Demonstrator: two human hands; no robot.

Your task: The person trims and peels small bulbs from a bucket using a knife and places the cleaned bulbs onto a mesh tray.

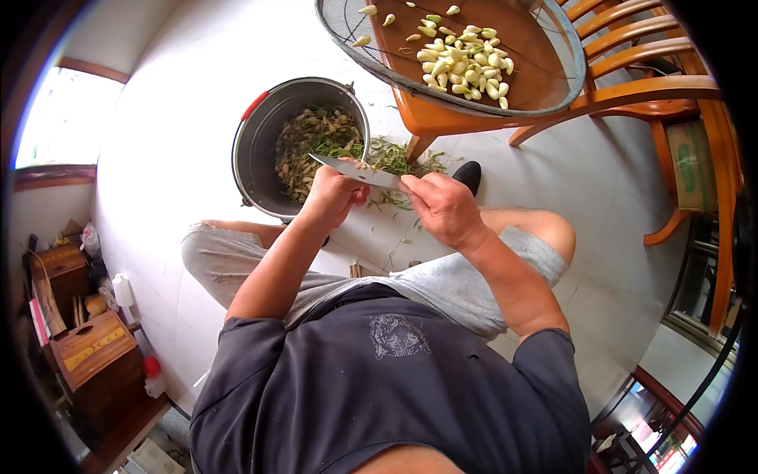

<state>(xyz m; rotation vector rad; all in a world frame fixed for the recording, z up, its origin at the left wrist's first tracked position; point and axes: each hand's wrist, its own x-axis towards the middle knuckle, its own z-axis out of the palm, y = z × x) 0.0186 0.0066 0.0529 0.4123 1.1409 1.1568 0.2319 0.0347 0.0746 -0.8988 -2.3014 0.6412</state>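
Note:
A knife with a broad, pointed blade is in my right hand, whose fingers are wrapped round its handle. The blade points left and lies across the top of my left hand. My left hand is closed under the blade, and the blade hides what its fingers hold, if anything. Just behind the hands stands a grey metal bucket with a red grip on its handle. Inside it is a heap of dry skins and green trimmings. More green scraps lie on the floor beside it.
A round mesh sieve with many small pale bulbs rests on a wooden chair seat. Another wooden chair and a cardboard box are at right. Wooden cabinets stand at left. A dark shoe is near the scraps.

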